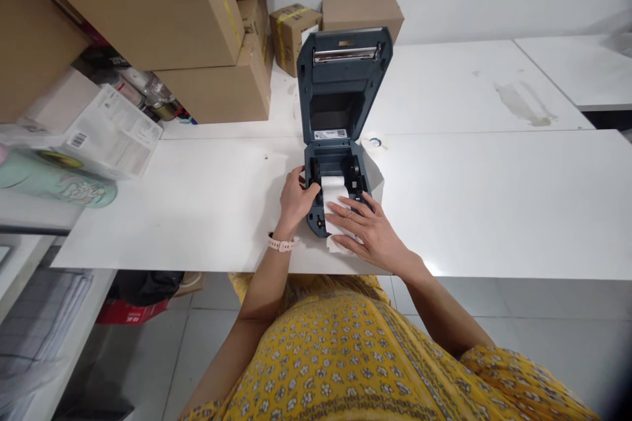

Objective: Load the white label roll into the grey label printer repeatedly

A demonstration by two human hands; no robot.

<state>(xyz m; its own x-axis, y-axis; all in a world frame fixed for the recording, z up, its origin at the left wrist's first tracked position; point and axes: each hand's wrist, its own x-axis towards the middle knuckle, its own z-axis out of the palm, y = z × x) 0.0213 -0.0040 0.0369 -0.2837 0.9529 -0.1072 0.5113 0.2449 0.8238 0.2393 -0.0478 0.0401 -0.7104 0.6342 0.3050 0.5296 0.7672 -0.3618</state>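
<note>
A dark blue-grey label printer (334, 145) stands on the white table with its lid (340, 89) raised. Inside its bay sits a roll of white label paper (334, 189), and the strip runs out over the front edge. My left hand (295, 198) grips the printer's left wall, thumb over the inner edge and fingers along the outside. Across the paper strip lies my right hand (368, 229), fingers spread flat and pressing down on it. The fingers partly hide the strip and the printer's right front.
Cardboard boxes (212, 89) are stacked at the back left, with smaller ones (296, 33) behind the printer. A mint-green bottle (59, 179) and a white box (111, 128) are at the far left. The white table (494, 204) extends to the right.
</note>
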